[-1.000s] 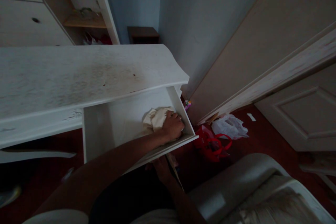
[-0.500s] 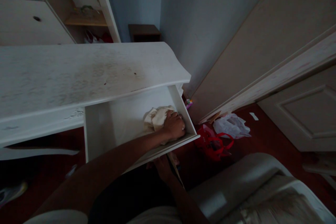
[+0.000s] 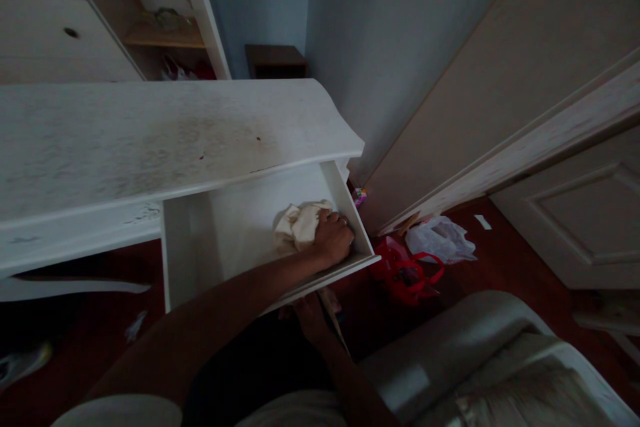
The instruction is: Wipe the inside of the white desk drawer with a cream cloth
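My left hand [image 3: 334, 239] reaches into the pulled-out white drawer [image 3: 240, 213] and presses down on a crumpled cream cloth [image 3: 299, 225]. Its fingers are curled into the cloth at the drawer's front right corner, with the fingertips hidden. Below the drawer's front edge is my right hand [image 3: 310, 317], close to the drawer's underside. The drawer front and dim light hide its fingers. A narrow tan strip [image 3: 334, 323] runs down beside that hand; what it belongs to cannot be made out.
The stained white table top [image 3: 190, 127] extends above the drawer. To the right on the red floor lie a red bag [image 3: 405, 273] and a white plastic bag [image 3: 443, 240]. A pale padded seat [image 3: 440, 360] stands close at lower right. Shelving [image 3: 165, 37] is behind.
My left forearm has shifted slightly to the right, and the left hand has turned a little on the cloth. The drawer and my right hand look nearly the same.
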